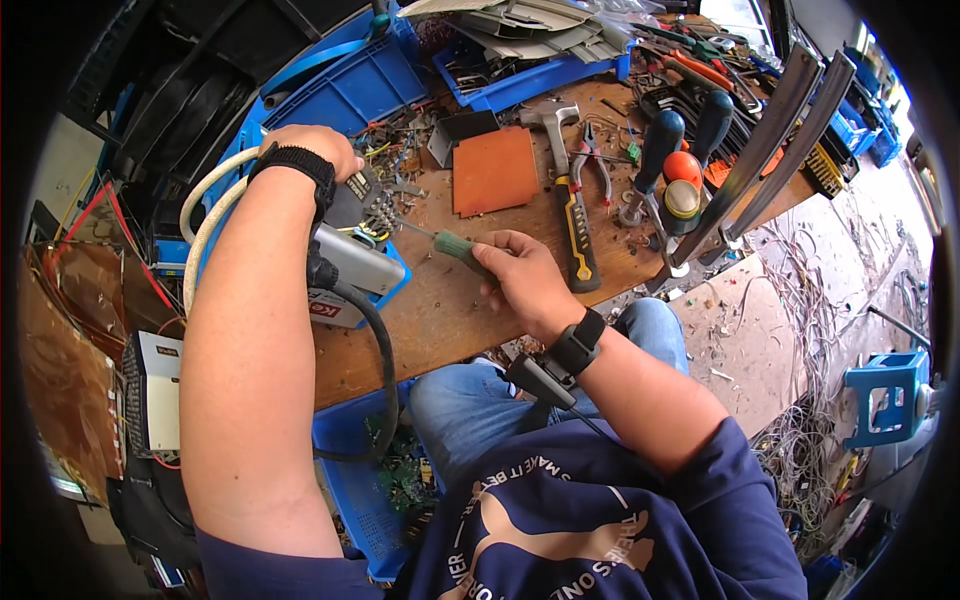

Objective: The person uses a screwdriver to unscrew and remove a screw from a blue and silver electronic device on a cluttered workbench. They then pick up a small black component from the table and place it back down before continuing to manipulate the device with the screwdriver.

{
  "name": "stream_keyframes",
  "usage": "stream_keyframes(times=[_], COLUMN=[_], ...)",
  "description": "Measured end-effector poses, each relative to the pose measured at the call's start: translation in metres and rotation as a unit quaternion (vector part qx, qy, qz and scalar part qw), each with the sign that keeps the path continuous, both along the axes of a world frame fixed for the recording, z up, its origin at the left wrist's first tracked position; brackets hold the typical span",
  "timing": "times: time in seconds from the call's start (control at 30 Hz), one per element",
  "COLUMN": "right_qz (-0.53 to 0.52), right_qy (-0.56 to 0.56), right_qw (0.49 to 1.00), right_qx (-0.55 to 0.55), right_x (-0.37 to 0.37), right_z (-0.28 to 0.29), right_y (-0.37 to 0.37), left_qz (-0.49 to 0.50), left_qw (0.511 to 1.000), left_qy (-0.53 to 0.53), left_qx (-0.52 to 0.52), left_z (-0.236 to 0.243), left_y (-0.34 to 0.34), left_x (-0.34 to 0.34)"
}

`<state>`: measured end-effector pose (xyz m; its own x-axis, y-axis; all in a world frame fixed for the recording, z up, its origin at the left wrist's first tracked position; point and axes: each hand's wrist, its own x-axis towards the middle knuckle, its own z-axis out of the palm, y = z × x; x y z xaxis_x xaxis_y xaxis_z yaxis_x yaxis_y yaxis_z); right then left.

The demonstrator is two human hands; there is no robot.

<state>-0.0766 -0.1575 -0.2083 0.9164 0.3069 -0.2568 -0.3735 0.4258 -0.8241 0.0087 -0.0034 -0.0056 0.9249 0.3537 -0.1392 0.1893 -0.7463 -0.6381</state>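
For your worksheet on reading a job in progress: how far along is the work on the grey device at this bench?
Done: nothing clearly finished; no removed cover or loose screws can be made out. In hand: the left hand steadies the grey device on the wooden bench, while the right hand holds a green-handled screwdriver, tip at the device's end. Left: the device still looks assembled, its black cable attached.

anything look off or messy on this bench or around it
Yes, it is cluttered. Loose screws and metal scraps lie scattered on the wooden bench around the hammer and pliers. Tangled wires and debris litter the floor at right. The grey device overhangs the bench's left edge.
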Motion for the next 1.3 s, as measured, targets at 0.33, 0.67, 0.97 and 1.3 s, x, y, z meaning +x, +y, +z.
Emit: stream_keyframes(times=[0.33, 0.67, 0.97, 1.3], right_qz=[0.035, -0.086, -0.044, 0.111], right_qy=[0.216, -0.411, -0.213, 0.105], right_qw=[0.959, 0.862, 0.974, 0.984], right_qx=[0.181, -0.284, -0.068, 0.096], right_x=[0.003, 0.013, -0.010, 0.004], right_z=[0.012, -0.010, 0.005, 0.017], right_y=[-0.011, -0.002, 0.005, -0.015], left_qz=[0.007, -0.012, -0.009, 0.002], left_qw=[1.000, 1.000, 1.000, 1.000], left_qy=[0.001, 0.005, 0.007, 0.010], left_qx=[-0.006, -0.004, -0.008, -0.010], left_z=[0.000, 0.003, 0.001, 0.004], left_y=[-0.001, -0.006, -0.001, -0.003], left_x=[0.001, -0.002, -0.001, -0.002])
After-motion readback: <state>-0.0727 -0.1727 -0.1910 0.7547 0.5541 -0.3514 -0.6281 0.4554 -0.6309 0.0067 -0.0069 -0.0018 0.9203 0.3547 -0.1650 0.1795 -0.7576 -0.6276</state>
